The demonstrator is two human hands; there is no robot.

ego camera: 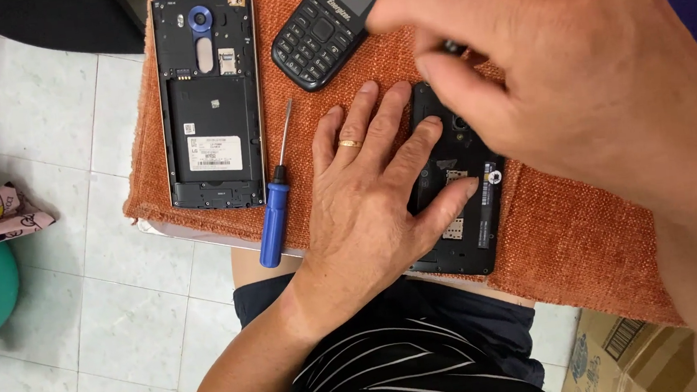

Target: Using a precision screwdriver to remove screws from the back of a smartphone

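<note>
On the cloth, the screwdriver lies between two opened phones — the keypad phone behind.

— How does the left hand lie?
— Flat, palm down, fingers spread and pointing away from the body, a ring on one finger, forearm bare.
— And the right hand?
— Raised nearer the camera and blurred, fingers curled inward, thumb and forefinger pinched close together.

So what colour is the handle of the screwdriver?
Blue plastic screwdriver handle, clearest in the head view.
</note>
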